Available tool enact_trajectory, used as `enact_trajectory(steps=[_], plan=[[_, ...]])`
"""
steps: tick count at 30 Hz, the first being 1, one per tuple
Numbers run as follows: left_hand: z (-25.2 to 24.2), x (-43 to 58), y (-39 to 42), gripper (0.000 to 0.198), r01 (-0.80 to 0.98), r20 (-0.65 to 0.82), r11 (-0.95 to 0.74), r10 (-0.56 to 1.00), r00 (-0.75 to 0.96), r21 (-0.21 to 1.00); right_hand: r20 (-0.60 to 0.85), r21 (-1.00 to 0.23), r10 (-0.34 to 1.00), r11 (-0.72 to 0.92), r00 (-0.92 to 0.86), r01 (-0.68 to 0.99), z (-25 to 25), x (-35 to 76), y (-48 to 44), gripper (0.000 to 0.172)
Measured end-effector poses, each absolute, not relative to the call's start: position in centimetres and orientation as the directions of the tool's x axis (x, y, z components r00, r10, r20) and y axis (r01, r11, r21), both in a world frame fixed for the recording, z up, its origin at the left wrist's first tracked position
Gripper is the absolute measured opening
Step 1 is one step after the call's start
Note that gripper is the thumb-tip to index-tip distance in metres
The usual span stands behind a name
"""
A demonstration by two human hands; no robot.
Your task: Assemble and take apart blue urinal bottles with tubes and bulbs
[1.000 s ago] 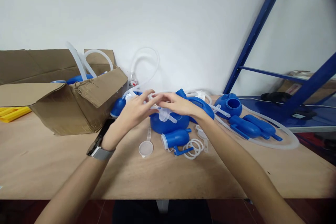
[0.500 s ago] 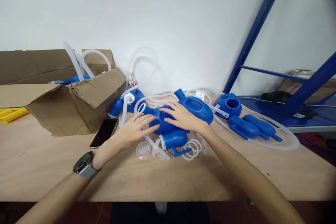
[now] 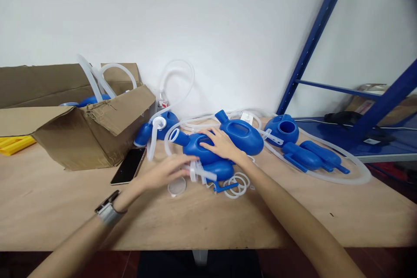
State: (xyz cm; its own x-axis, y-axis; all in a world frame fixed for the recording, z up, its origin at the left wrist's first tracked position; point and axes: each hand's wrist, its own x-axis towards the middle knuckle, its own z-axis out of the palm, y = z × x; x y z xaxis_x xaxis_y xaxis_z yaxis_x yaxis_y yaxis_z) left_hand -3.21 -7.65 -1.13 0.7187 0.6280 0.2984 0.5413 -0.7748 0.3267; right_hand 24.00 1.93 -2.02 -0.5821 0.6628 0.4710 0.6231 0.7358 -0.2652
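The left hand (image 3: 167,173) pinches a clear fitting (image 3: 203,173) while the right hand (image 3: 221,143) lies open-palmed on a blue vessel (image 3: 195,152).

A storeroom or small packing workshop is suggested: a bare plywood bench (image 3: 65,213) is set against a blank white wall, an opened cardboard carton (image 3: 87,139) is kept on it, and blue steel racking (image 3: 312,39) is seen alongside
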Motion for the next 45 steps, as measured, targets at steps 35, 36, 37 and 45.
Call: enact_trajectory(steps=[35,36,37,45], plan=[[6.2,-6.9,-1.7,0.085,0.832,0.008,-0.538,0.841,0.542,0.134,0.516,-0.317,0.653,0.747,-0.555,0.584,-2.4,24.1,2.7,0.042],[6.4,-6.7,-1.7,0.082,0.827,-0.009,-0.546,0.834,0.552,0.134,0.51,-0.318,0.654,0.747,-0.558,0.585,-2.3,24.1,2.7,0.04],[6.7,-6.5,-1.7,0.08,0.823,-0.028,-0.551,0.828,0.56,0.136,0.506,-0.318,0.655,0.746,-0.561,0.585,-2.3,24.1,2.8,0.039],[8.0,-5.3,-1.3,0.082,0.843,-0.16,-0.532,0.828,0.537,0.074,0.49,-0.328,0.659,0.745,-0.57,0.58,-2.6,24.1,3.2,0.038]])
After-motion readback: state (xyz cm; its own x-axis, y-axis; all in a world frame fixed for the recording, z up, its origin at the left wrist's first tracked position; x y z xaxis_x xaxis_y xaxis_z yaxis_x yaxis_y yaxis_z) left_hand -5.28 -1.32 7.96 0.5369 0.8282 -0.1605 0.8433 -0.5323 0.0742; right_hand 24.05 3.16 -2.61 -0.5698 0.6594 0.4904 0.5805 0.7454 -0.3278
